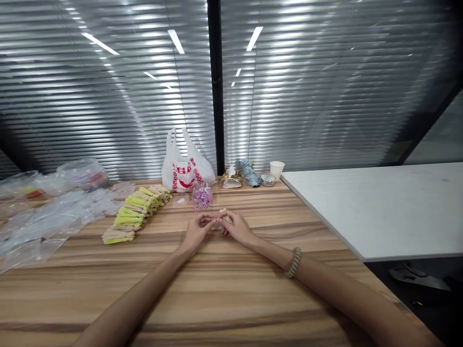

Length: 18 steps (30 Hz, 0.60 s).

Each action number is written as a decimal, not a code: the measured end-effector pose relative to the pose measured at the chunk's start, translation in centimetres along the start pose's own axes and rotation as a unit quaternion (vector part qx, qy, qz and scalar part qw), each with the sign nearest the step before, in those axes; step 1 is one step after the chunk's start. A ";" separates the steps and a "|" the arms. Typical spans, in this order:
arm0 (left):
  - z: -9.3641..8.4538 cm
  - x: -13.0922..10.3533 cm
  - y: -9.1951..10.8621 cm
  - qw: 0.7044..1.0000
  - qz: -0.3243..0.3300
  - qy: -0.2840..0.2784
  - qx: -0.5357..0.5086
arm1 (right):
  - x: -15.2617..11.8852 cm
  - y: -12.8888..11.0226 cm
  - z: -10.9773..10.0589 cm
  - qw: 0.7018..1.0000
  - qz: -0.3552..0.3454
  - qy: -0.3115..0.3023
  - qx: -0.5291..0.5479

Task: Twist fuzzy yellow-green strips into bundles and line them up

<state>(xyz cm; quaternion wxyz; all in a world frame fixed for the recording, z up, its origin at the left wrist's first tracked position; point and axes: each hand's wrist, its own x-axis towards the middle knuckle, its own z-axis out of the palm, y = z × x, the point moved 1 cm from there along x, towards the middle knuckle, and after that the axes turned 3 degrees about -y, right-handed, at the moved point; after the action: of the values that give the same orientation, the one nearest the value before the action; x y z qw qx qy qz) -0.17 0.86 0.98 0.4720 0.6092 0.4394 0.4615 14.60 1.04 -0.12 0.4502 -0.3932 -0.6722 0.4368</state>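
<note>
My left hand (198,232) and my right hand (237,228) meet over the middle of the wooden table, their fingertips pinched together. A tiny whitish piece sits between the fingertips, too small to name. Part of a pale beige thing (223,210) shows behind my right fingers; the rest of it is hidden. Just beyond my hands stands a clear tub of pink and purple twisted bits (202,196), with a clear round lid (180,199) lying beside it. A long row of yellow and beige bundles (132,214), some with thin pink ties, lies to my left.
Clear plastic bags (68,217) spread over the left side, with clear containers (83,171) behind. Along the back are a white carrier bag (186,171), a gold tissue pack (232,178), a folded blue umbrella (249,173), a silver tin (267,180) and a paper cup (277,169). A white table (383,207) adjoins at right.
</note>
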 end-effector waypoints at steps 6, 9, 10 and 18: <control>-0.2 0.1 -0.1 1.000 0.000 0.005 -0.023 | 0.1 -0.1 0.0 1.000 0.010 0.005 0.013; -0.2 0.1 0.0 0.999 0.006 -0.006 -0.032 | 0.1 -0.1 0.0 1.000 0.013 0.003 0.018; -0.2 0.1 0.1 0.999 0.007 -0.011 -0.035 | 0.1 -0.1 0.0 1.000 0.015 0.002 0.020; -0.2 -0.2 0.6 0.997 0.009 -0.047 -0.062 | 0.1 0.0 0.0 1.000 0.010 -0.003 0.020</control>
<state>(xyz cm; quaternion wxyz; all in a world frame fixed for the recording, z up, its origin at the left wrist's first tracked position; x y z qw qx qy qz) -0.35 0.58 1.55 0.5249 0.6036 0.3817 0.4632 14.55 1.10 -0.13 0.4519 -0.3896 -0.6607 0.4555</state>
